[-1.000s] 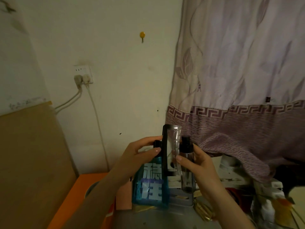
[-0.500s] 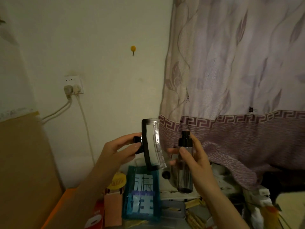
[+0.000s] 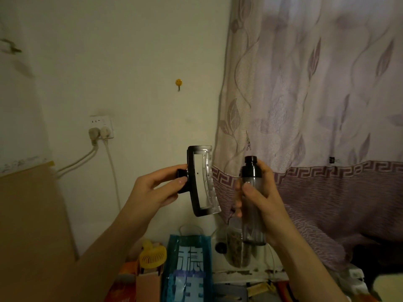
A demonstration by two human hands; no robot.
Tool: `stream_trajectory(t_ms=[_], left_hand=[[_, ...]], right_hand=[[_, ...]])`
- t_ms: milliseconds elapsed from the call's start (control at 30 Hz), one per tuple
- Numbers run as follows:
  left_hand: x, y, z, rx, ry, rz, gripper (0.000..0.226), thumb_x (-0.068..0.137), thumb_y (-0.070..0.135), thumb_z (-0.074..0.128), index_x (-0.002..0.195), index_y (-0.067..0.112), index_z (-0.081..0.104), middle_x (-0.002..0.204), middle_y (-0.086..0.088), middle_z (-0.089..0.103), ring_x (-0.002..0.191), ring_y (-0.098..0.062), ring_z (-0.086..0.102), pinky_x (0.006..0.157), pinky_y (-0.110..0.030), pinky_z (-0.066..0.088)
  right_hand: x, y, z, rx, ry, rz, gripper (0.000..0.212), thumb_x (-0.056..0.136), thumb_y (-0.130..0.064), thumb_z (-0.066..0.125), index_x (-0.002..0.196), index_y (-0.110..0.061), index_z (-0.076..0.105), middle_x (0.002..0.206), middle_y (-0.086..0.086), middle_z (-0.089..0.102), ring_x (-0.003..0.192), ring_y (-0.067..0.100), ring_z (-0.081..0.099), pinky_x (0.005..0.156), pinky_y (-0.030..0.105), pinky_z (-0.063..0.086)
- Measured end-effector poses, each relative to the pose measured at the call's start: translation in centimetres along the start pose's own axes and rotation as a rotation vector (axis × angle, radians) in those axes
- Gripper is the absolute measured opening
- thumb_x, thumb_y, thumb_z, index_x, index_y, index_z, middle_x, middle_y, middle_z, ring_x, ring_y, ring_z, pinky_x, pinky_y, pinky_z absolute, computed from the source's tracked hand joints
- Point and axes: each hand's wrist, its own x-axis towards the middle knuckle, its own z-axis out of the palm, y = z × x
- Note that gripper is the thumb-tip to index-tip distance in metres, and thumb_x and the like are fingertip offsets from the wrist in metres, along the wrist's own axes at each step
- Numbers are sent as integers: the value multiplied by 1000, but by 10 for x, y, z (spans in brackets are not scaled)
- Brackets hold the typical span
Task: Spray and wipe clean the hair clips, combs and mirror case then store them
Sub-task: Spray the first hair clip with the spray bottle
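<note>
Head view: hair clip (image 3: 201,182) in left hand (image 3: 156,190).

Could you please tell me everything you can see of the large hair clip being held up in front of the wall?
The hair clip is a large rectangular claw clip, apparently plastic, shading from black on its left side to clear on its right, with an open window through the middle. It stands upright on its long axis, slightly tilted, in the air before the pale wall. The left hand pinches its black lever tabs at the left edge. Nothing else touches it; the spray bottle in the right hand stands apart to its right.
</note>
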Motion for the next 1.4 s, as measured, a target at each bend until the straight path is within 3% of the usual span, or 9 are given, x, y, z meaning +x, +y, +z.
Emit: stream_trajectory(t_ms=[67,200,333,433,533,767,933,1133,1400], left_hand=[[1,3,1,9,-9,0,37,71,36,65,107,37,69,108,9,71,104,-8,66,77,-19,56],[2,8,3,14,-10,4,33,76,30,64,109,35,69,107,10,72,103,-6,66,75,-17,55],[4,10,5,41,-10,13,30,85,21,63,111,34,69,107,10,72,102,-5,66,75,-16,55],[4,12,8,53,-21,11,30,85,21,63,112,33,69,107,10,72,102,-5,66,76,-16,55],[5,12,10,47,-23,7,31,82,22,64,112,32,69,106,10,72,101,-6,66,77,-17,55],[5,11,14,50,-29,2,30,81,24,64,109,33,70,105,12,72,101,-5,66,76,-16,55],[5,10,14,62,-25,-10,29,83,21,64,109,32,70,107,10,72,104,-9,66,85,-27,56],[5,8,14,74,-31,-17,27,86,18,63,108,31,71,105,8,73,102,-11,67,89,-32,56],[5,3,18,80,-25,-49,27,85,17,64,109,27,71,105,5,73,102,-14,67,93,-42,53]], right_hand=[[0,1,-1,-9,-8,-15,57,68,-35,82,114,-48,53,81,7,65,65,19,62,57,31,54],[-1,1,-5,-131,28,-50,52,75,-37,66,124,-41,49,91,8,70,76,17,64,67,25,53],[-1,-1,-7,-86,-10,-30,63,78,-31,61,135,-42,39,100,17,70,65,19,61,63,29,53],[1,-3,-8,32,-71,-13,63,75,-22,62,131,-45,46,93,16,67,58,20,57,49,33,50],[3,-3,-10,63,-109,-29,69,69,-14,69,129,-42,49,84,12,63,53,19,56,44,28,48],[5,1,-10,101,-122,-29,64,72,-14,67,130,-36,49,75,12,59,47,19,55,46,26,49],[4,3,-11,128,-176,-1,65,73,-12,62,130,-38,48,76,13,59,48,21,53,46,29,49],[5,7,-8,-210,-63,-95,62,77,-16,74,127,-36,43,74,6,61,48,21,55,47,31,50],[3,11,-5,-257,-67,-123,41,80,-15,68,110,-29,44,77,7,59,46,23,54,45,30,48]])
